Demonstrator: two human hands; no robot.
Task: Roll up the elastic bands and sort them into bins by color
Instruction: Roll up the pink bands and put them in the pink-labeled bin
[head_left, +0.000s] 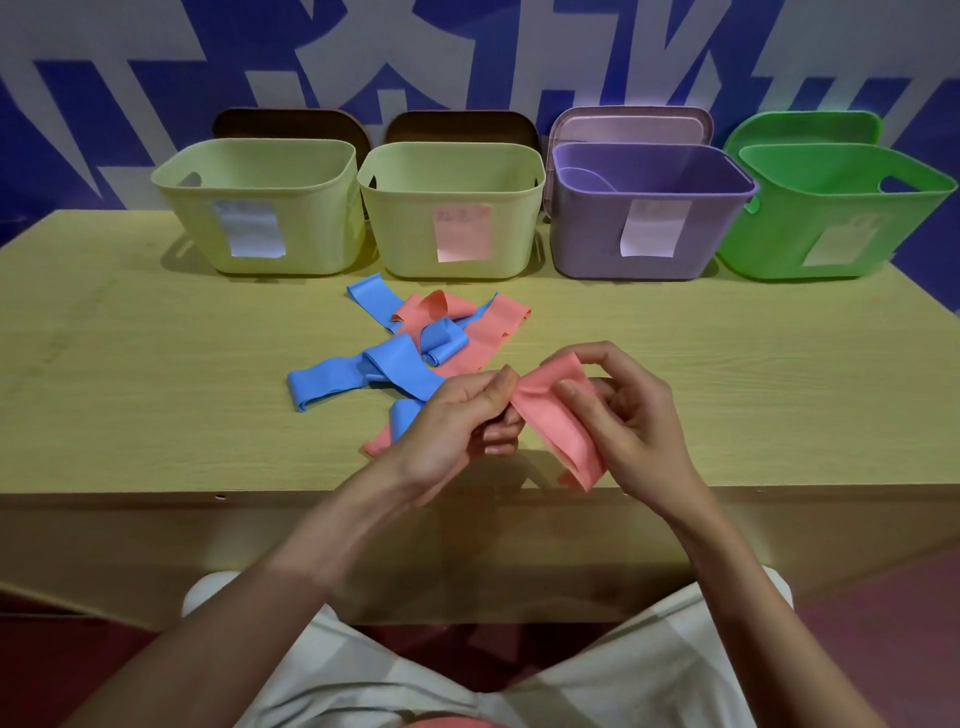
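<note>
Along the pale woodgrain bench's far edge stand 2 yellow-green bins, 1 purple bin and 1 green bin, before blue bands and pink bands.

A staged sorting station in what looks like a plain workroom or data-collection studio, not a home: a pale wood-grain table stands against a wall covered by a blue-and-white graphic banner. Four plastic bins line the table's far edge, two yellow-green, one purple and one green, each fronted with a paper label and backed by its lid. The floor below is dull red.
</note>
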